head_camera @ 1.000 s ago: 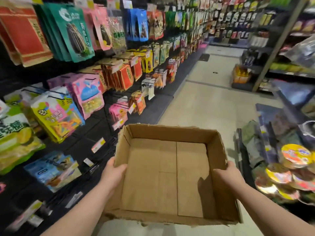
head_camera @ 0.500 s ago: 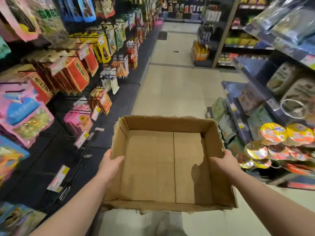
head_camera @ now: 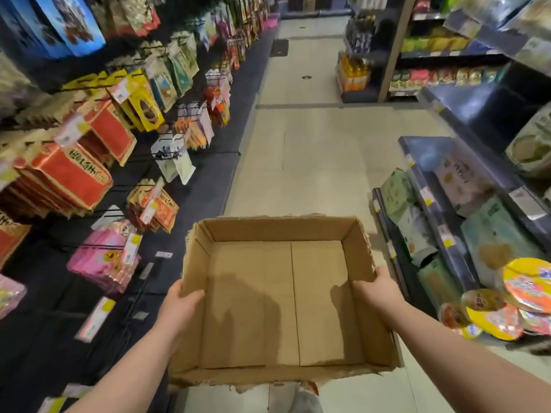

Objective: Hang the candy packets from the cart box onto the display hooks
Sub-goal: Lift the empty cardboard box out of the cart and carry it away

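Observation:
I hold a shallow open cardboard box [head_camera: 280,305] level in front of me, and nothing lies inside it. My left hand [head_camera: 179,305] grips its left wall, thumb inside. My right hand [head_camera: 378,289] grips its right wall the same way. On my left, snack and candy packets hang from display hooks: pink packets [head_camera: 104,257] nearest the box, red and kraft packets [head_camera: 71,177] higher up, yellow ones [head_camera: 140,102] further along.
A tiled aisle floor [head_camera: 316,150] runs straight ahead. On the right stand dark blue shelves [head_camera: 441,210] with boxed goods and round foil-lidded bowls [head_camera: 507,305] near my right arm. A shelf unit end [head_camera: 357,76] with orange bottles stands further ahead on the right.
I have walked forward along the aisle with the box and the view has swung right. The left display packets have slid back past me. Both hands keep the same grip.

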Demonstrator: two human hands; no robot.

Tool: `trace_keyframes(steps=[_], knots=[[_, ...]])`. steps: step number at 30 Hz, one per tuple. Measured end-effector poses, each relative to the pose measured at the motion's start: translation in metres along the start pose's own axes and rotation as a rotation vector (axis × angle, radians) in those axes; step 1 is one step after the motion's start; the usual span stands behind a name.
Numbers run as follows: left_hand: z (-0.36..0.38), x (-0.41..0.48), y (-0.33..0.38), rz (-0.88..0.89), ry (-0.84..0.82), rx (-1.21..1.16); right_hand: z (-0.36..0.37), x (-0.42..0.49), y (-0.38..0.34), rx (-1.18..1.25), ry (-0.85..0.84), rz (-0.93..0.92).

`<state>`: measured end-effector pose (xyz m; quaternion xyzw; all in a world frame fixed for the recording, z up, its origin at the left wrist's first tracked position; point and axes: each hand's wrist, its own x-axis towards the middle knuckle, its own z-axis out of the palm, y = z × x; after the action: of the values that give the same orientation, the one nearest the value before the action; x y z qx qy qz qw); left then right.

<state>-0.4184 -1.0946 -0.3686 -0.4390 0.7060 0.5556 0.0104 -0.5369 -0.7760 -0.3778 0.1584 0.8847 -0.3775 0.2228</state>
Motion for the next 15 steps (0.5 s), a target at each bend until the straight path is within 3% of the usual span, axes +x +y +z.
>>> trace_keyframes(steps=[15], knots=[[0.073, 0.097, 0.078, -0.089, 0.011, 0.031, -0.028, 0.120, -0.049, 0.082, -0.059, 0.026]])
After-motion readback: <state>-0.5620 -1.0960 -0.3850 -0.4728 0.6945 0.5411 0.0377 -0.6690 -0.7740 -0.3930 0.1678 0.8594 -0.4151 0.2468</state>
